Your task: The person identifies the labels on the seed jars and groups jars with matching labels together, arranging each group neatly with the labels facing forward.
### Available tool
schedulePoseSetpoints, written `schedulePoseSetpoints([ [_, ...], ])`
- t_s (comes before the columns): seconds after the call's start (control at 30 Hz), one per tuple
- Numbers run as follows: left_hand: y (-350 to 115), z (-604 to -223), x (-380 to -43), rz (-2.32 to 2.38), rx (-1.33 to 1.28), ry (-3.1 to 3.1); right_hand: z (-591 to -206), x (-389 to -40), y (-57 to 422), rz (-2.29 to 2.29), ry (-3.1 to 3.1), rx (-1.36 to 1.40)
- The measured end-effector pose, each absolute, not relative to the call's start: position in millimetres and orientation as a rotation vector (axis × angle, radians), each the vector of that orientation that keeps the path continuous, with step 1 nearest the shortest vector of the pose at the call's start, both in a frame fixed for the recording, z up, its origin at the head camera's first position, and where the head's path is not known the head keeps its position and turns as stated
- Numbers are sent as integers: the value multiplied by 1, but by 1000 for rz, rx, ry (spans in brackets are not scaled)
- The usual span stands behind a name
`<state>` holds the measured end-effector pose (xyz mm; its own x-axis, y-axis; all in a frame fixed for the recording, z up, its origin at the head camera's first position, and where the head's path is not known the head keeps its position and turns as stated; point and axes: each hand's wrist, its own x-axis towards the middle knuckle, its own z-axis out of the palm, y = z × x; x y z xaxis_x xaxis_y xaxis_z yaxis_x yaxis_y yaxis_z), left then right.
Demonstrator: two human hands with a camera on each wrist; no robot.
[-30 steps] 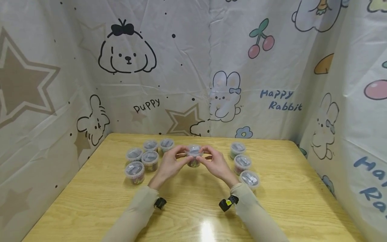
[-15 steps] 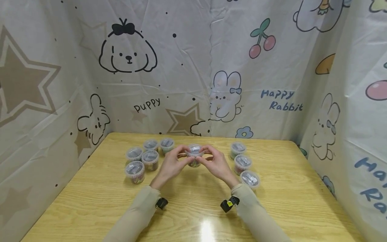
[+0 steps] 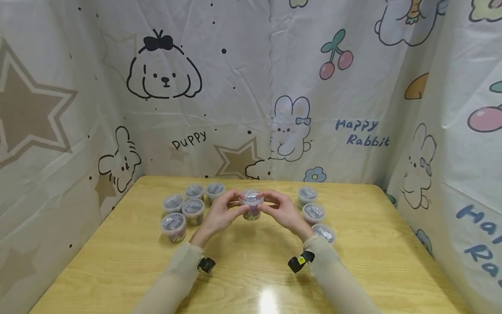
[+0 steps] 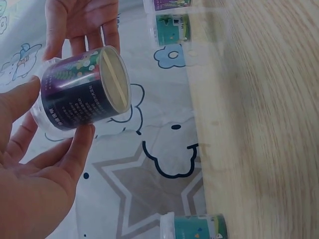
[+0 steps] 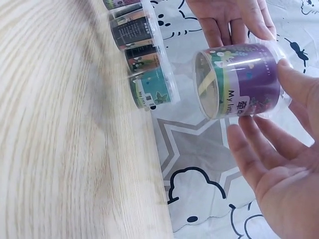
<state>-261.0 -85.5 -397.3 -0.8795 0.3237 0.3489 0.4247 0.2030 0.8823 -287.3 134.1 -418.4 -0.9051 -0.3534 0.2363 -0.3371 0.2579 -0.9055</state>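
Observation:
A lidded clear plastic tub (image 3: 252, 213) with a purple printed label is between both hands at the middle of the table's far side. My left hand (image 3: 220, 214) grips its left side, thumb in front and fingers behind, close to the lid. My right hand (image 3: 283, 213) holds the right side the same way. In the left wrist view, the tub (image 4: 72, 92) shows a dark text panel, and its base stands off the table surface. Through the clear base of the tub (image 5: 249, 82) in the right wrist view, a pale flat stick shows inside.
Several similar lidded tubs (image 3: 193, 212) stand grouped on the left of the wooden table (image 3: 251, 266). Three more tubs (image 3: 313, 213) form a row at the right, the nearest partly behind the right forearm. A printed curtain (image 3: 235, 87) encloses the back and sides.
The thumbs, close together on the tub's front before, are now apart, and more of the purple label shows. The head view has tilted up slightly. Both hands keep hold of the tub.

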Motion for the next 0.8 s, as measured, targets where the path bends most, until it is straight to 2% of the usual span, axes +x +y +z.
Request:
schedulePoseSetpoints([
  [0.33,-82,-395,-255,-1714,-738,-2373,-426,-280,122,-1905,2599,-650],
  [0.47,-85,-408,-264,-1687,-737,-2387,-428,-277,119,-1913,2580,-662],
  [0.8,-97,-420,-281,-1731,-959,-2349,-424,-287,140,-1741,2423,-760],
])
